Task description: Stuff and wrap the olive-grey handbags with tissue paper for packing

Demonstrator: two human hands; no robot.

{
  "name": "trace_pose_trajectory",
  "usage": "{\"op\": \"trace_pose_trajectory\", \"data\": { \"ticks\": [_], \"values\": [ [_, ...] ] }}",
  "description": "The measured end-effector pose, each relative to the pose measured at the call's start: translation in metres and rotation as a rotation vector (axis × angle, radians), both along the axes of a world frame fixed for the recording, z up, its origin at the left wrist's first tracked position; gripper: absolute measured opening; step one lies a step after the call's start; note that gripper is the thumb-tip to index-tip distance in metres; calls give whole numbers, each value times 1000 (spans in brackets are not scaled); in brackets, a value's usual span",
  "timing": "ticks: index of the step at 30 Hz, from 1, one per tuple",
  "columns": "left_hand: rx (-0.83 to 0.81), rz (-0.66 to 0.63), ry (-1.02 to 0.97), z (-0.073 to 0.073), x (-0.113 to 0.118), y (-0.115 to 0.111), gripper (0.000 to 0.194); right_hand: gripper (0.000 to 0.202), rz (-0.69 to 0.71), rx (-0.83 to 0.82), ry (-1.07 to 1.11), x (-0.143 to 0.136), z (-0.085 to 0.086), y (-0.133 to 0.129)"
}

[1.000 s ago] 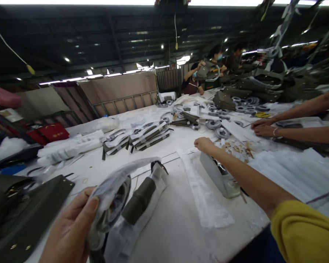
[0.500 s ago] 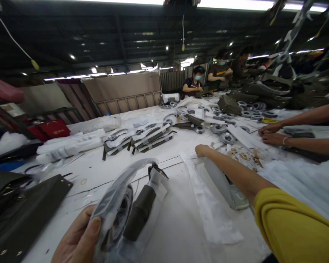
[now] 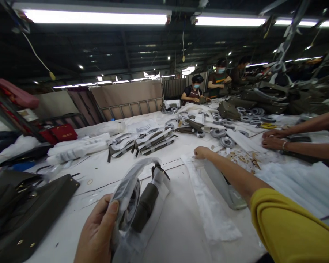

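Note:
My left hand (image 3: 100, 226) grips a plastic-wrapped coiled strap (image 3: 129, 204) near the bottom centre, thumb on top. Against the coil lies a dark olive rolled piece (image 3: 145, 207) with a black clasp at its upper end, partly under clear film. My right hand (image 3: 201, 152) is stretched across the table, its fingers curled down at the top of a white strip of sheet (image 3: 205, 204); what they hold, if anything, is too small to tell. Beneath my right forearm lies a grey piece in clear plastic (image 3: 222, 184).
Wrapped olive straps (image 3: 155, 141) and coils (image 3: 227, 141) lie further back. An olive bag (image 3: 52, 208) is at left. Another person's hands (image 3: 274, 140) work at right, near white foam sheets (image 3: 298, 182). People (image 3: 196, 89) sit at the far end.
The view has tilted up and shifted slightly left. My left hand with the coiled strap appears further right and upright. My right hand stays at the strip's top end.

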State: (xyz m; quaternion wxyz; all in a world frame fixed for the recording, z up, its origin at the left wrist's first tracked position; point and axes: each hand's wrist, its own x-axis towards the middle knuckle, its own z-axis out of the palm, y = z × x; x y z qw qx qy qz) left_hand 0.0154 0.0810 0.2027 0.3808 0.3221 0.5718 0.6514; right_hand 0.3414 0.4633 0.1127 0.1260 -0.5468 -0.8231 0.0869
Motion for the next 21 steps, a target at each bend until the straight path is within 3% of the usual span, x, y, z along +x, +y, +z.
{"op": "trace_pose_trajectory", "data": {
  "ticks": [3,6,11,13,17,21],
  "values": [
    [16,-6,-7,1,4,0,41,27,48,-51,-5,-2,12,-4],
    [33,-31,-20,2,6,0,38,24,130,-32,66,-12,18,-25],
    [59,-46,-36,3,5,-1,33,26,308,-92,135,-21,4,-87],
    [69,-51,-34,4,5,-1,33,29,320,-122,129,-17,-1,-102],
    [81,-53,-33,5,6,-1,33,29,216,-47,86,-11,-5,-100],
    [99,-57,-44,3,7,-1,31,24,204,-11,-40,-30,-16,-86]
  ]
}}
